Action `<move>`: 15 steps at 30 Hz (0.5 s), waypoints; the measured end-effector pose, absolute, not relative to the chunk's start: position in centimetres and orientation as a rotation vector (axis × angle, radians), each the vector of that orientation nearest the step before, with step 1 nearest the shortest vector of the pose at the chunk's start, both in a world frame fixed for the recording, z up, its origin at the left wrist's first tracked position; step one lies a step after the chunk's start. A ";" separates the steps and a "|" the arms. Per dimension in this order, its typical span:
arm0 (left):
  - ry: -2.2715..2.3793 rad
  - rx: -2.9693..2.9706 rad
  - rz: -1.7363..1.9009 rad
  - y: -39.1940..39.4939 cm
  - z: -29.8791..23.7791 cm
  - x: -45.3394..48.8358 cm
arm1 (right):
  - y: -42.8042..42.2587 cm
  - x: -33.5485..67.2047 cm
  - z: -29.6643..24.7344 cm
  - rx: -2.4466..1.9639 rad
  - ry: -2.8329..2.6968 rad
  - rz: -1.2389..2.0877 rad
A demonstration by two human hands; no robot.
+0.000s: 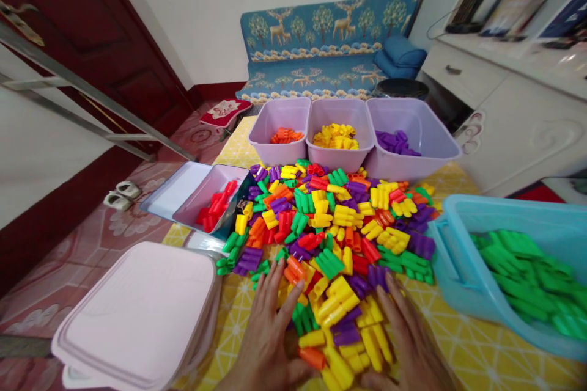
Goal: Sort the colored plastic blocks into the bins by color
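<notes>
A wide heap of plastic tube-shaped building blocks in yellow, green, purple, orange and red covers the middle of the table. My left hand lies at the heap's near left side, fingers spread, its thumb close to an orange block. On the near right side is my right hand, its fingers apart and beside a purple block. Between the two hands lie mostly yellow blocks. Neither hand grips a block that I can see.
Behind the heap stand lilac bins holding orange, yellow and purple blocks. A box with red blocks is at left, above pale lids. A blue tub of green blocks sits at right.
</notes>
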State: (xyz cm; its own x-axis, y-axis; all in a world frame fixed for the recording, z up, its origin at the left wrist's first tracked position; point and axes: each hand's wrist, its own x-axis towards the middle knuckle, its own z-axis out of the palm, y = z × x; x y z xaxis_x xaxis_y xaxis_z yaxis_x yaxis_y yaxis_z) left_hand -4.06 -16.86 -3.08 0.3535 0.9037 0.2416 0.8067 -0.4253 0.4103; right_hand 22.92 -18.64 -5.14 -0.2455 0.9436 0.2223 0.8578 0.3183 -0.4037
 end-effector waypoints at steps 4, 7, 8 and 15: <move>1.486 2.393 0.767 -15.4 -3.3 -2.0 | -16.0 19.8 -4.6 -1.529 -2.042 0.494; 1.461 2.371 0.843 -14.4 -3.3 -0.9 | -14.8 18.1 -4.4 -1.399 -1.901 0.603; 1.443 2.362 0.861 -14.0 -3.2 -0.6 | -14.4 17.8 -4.3 -1.366 -1.847 0.632; 1.294 2.211 0.947 -9.7 -0.3 1.1 | -10.5 16.8 -2.0 -1.257 -1.625 0.758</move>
State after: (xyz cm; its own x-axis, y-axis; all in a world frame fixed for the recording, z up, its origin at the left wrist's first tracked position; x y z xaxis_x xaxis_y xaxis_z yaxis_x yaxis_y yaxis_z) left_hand 1.10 -9.67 -0.28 0.3392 0.8735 0.3492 0.5967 -0.4867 0.6380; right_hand 16.85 -10.51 -2.04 -0.0594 0.9550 0.2905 0.3908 0.2901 -0.8736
